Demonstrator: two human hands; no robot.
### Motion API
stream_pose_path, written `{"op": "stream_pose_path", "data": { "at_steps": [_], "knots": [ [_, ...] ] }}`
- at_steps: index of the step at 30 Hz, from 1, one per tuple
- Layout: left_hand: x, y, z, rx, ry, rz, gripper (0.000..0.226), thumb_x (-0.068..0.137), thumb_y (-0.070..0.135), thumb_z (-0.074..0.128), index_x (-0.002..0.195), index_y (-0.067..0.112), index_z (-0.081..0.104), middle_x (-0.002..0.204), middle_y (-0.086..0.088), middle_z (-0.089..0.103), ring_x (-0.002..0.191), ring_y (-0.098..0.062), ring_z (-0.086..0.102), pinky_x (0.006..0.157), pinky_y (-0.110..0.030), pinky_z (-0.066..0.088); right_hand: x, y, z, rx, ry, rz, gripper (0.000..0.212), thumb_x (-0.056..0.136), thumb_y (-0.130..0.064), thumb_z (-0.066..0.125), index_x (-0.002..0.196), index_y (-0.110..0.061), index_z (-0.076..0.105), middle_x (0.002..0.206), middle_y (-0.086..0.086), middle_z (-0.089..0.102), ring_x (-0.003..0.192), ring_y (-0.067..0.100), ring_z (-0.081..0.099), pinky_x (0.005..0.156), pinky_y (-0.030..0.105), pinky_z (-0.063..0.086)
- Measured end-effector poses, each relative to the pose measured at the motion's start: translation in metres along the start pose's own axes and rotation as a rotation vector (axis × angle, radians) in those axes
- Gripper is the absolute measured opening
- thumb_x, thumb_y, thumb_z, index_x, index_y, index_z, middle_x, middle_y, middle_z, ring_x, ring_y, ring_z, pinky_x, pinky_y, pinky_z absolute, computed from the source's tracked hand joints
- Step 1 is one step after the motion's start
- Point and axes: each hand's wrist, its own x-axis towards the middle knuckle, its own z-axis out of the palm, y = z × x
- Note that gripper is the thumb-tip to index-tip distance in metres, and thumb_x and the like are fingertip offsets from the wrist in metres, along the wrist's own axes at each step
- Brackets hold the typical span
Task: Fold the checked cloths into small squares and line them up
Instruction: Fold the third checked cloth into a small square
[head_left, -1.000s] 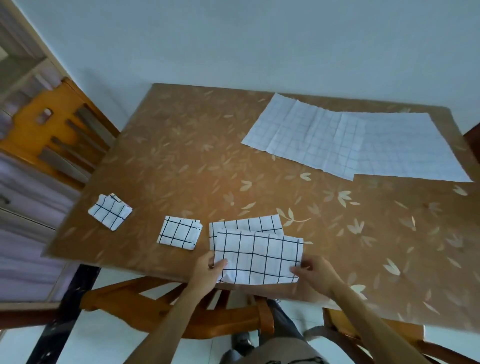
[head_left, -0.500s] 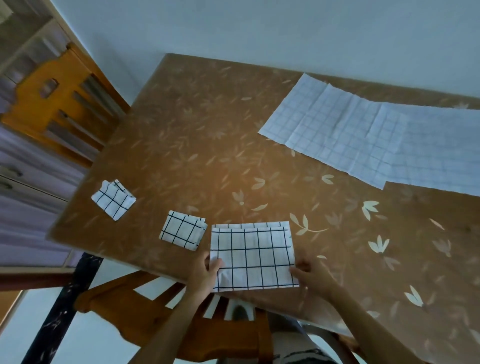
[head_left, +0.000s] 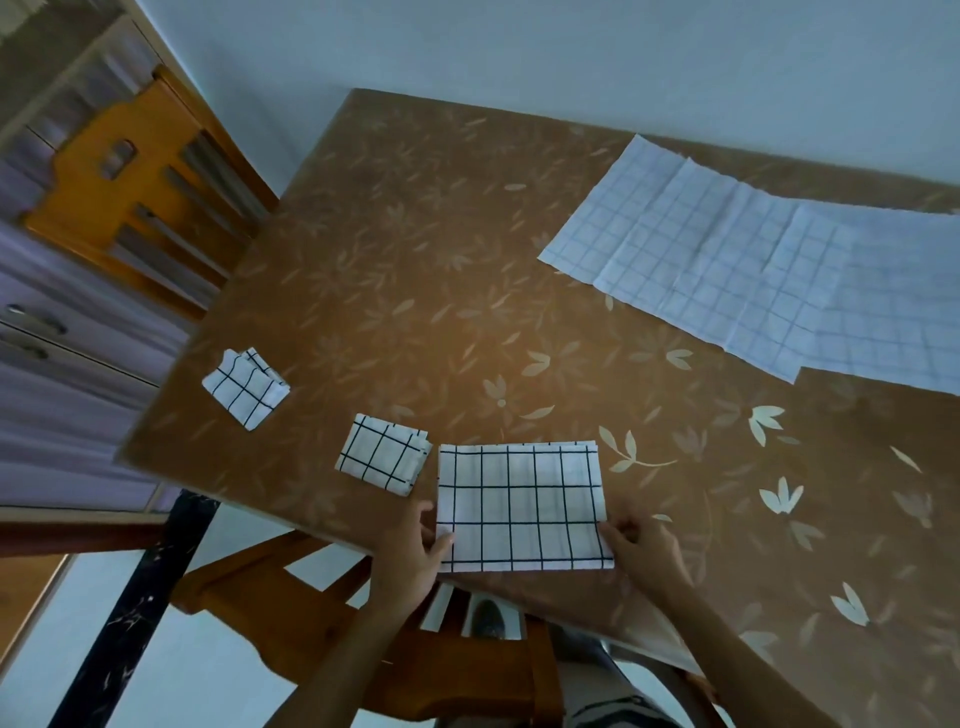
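Note:
A half-folded checked cloth (head_left: 522, 506) lies flat at the table's near edge. My left hand (head_left: 413, 551) pinches its near left corner, thumb on top. My right hand (head_left: 644, 545) holds its near right edge with curled fingers. Two small folded checked squares sit to the left: one (head_left: 383, 459) right beside the cloth, another (head_left: 245, 386) further left near the table's left edge. Unfolded checked cloths (head_left: 727, 270) lie spread and overlapping at the far right.
The brown leaf-patterned table (head_left: 415, 291) stands against a pale wall. An orange wooden chair (head_left: 135, 176) is at the left, another chair (head_left: 332, 623) under the near edge. Drawers (head_left: 47, 338) stand at far left.
The upper layer of the cloth has been brought down flat, so its edges now line up. Both hands stay at the near corners. The camera view has shifted.

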Motion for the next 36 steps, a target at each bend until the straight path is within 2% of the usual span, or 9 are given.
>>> {"op": "stream_pose_path", "data": {
  "at_steps": [8, 11, 14, 18, 22, 25, 28, 33, 36],
  "knots": [
    [0.005, 0.009, 0.016, 0.601, 0.196, 0.513, 0.060, 0.075, 0.033, 0.082, 0.126, 0.016, 0.056, 0.116, -0.011, 0.061, 0.103, -0.024, 0.063, 0.080, -0.032, 0.058, -0.006, -0.019, 0.000, -0.011, 0.073, -0.054, 0.014, 0.093, -0.031, 0.063, 0.091, -0.018, 0.065, 0.060, -0.006, 0.061, 0.055, 0.006, 0.057, 0.047, 0.014, 0.039],
    [0.011, 0.017, 0.032, 0.678, 0.175, 0.714, 0.057, 0.074, 0.028, 0.083, 0.124, 0.015, 0.058, 0.127, -0.017, 0.058, 0.118, -0.032, 0.058, 0.094, -0.039, 0.055, -0.009, -0.025, -0.001, -0.016, 0.097, -0.064, 0.013, 0.094, -0.026, 0.062, 0.092, -0.013, 0.065, 0.059, -0.008, 0.057, 0.055, 0.003, 0.054, 0.046, 0.010, 0.039],
    [0.015, 0.021, 0.044, 0.725, 0.115, 0.700, 0.057, 0.079, 0.031, 0.080, 0.127, 0.016, 0.054, 0.138, -0.018, 0.054, 0.128, -0.034, 0.053, 0.102, -0.043, 0.050, -0.009, -0.027, -0.003, -0.066, 0.114, -0.051, 0.015, 0.094, -0.026, 0.061, 0.086, -0.014, 0.063, 0.056, -0.009, 0.055, 0.054, 0.004, 0.053, 0.046, 0.012, 0.036],
    [0.019, 0.021, 0.047, 0.743, 0.051, 0.671, 0.058, 0.082, 0.032, 0.078, 0.131, 0.017, 0.051, 0.144, -0.019, 0.049, 0.131, -0.033, 0.051, 0.103, -0.045, 0.049, -0.005, -0.021, -0.003, -0.173, 0.129, -0.033, 0.023, 0.093, -0.032, 0.058, 0.075, -0.017, 0.057, 0.054, -0.006, 0.054, 0.052, 0.012, 0.055, 0.049, 0.028, 0.046],
    [0.021, 0.018, 0.046, 0.749, 0.044, 0.689, 0.056, 0.082, 0.031, 0.076, 0.131, 0.017, 0.054, 0.144, -0.018, 0.050, 0.131, -0.033, 0.052, 0.103, -0.044, 0.049, -0.007, -0.031, -0.002, -0.372, 0.195, -0.049, 0.024, 0.094, -0.037, 0.052, 0.086, -0.015, 0.053, 0.074, 0.000, 0.058, 0.064, 0.020, 0.057, 0.054, 0.029, 0.044],
    [0.021, 0.017, 0.046, 0.751, 0.040, 0.677, 0.057, 0.085, 0.032, 0.074, 0.135, 0.017, 0.051, 0.147, -0.018, 0.047, 0.133, -0.033, 0.049, 0.106, -0.044, 0.047, -0.005, -0.038, 0.006, -0.389, 0.276, -0.382, 0.010, 0.089, -0.018, 0.065, 0.090, -0.013, 0.056, 0.084, 0.001, 0.053, 0.070, 0.015, 0.050, 0.056, 0.025, 0.043],
    [0.020, 0.019, 0.047, 0.735, 0.015, 0.641, 0.058, 0.088, 0.034, 0.070, 0.139, 0.017, 0.047, 0.151, -0.018, 0.042, 0.137, -0.033, 0.045, 0.108, -0.045, 0.045, -0.001, -0.047, 0.019, -0.425, 0.253, -0.651, 0.021, 0.080, -0.011, 0.073, 0.097, -0.013, 0.061, 0.095, 0.003, 0.058, 0.078, 0.015, 0.054, 0.066, 0.026, 0.050],
    [0.017, 0.025, 0.051, 0.683, 0.041, 0.647, 0.063, 0.089, 0.035, 0.066, 0.144, 0.014, 0.042, 0.154, -0.020, 0.037, 0.141, -0.034, 0.039, 0.110, -0.048, 0.042, 0.006, -0.067, 0.045, -0.461, 0.125, -0.786, 0.035, 0.077, -0.003, 0.070, 0.110, -0.012, 0.062, 0.123, 0.011, 0.058, 0.112, 0.026, 0.058, 0.090, 0.039, 0.053],
    [0.024, 0.028, 0.057, 0.699, 0.030, 0.580, 0.077, 0.092, 0.041, 0.059, 0.154, 0.011, 0.026, 0.161, -0.019, 0.023, 0.148, -0.034, 0.025, 0.115, -0.050, 0.035, 0.007, -0.071, 0.054, -0.568, -0.019, -0.731, 0.050, 0.080, -0.014, 0.064, 0.129, -0.011, 0.056, 0.147, 0.016, 0.044, 0.137, 0.032, 0.042, 0.108, 0.046, 0.043]
  ]
}}
